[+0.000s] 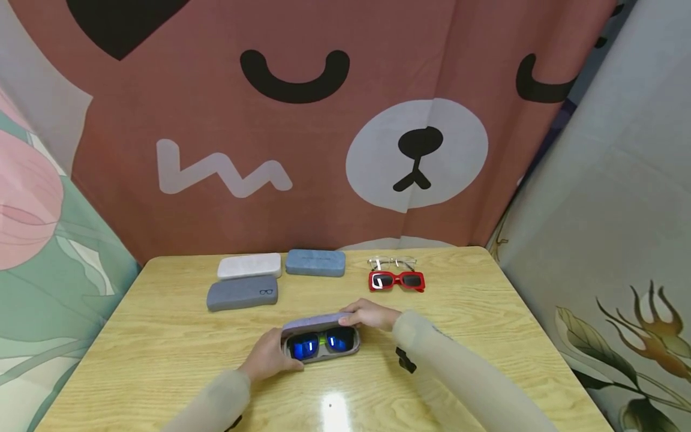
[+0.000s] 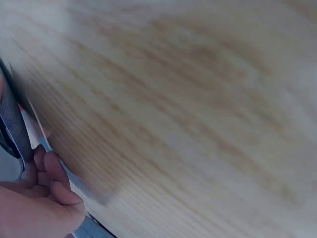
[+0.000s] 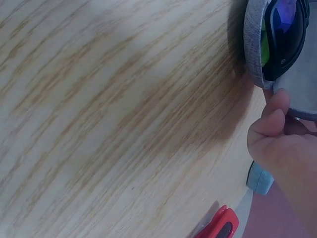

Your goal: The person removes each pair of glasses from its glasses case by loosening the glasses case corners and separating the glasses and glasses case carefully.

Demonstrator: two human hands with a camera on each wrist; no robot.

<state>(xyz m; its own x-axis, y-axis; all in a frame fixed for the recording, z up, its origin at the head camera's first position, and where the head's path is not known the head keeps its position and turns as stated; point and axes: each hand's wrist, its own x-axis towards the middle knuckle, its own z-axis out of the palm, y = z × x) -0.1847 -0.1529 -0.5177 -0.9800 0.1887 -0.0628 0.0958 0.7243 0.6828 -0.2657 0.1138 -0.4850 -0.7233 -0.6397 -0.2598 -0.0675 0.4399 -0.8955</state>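
An open greyish-purple glasses case (image 1: 310, 323) lies near the middle of the table, its lid raised at the back. Inside sit dark sunglasses (image 1: 340, 339) with blue mirrored lenses and a green patch at the bridge. My left hand (image 1: 268, 357) grips the case's left end, thumb along the front edge and fingers toward the back. At the other end, my right hand (image 1: 372, 315) pinches the lid's right corner. The right wrist view shows its thumb and fingers at the edge beside the folded sunglasses (image 3: 292, 47). In the left wrist view only a strip of the case appears.
Behind the case, to the left, lie a white case (image 1: 249, 266), a grey-blue case (image 1: 243, 293) with a glasses print, and a blue case (image 1: 315, 263). Clear-framed glasses (image 1: 392, 262) and red sunglasses (image 1: 396, 280) are at the back right. A printed curtain (image 1: 313, 150) hangs behind the table.
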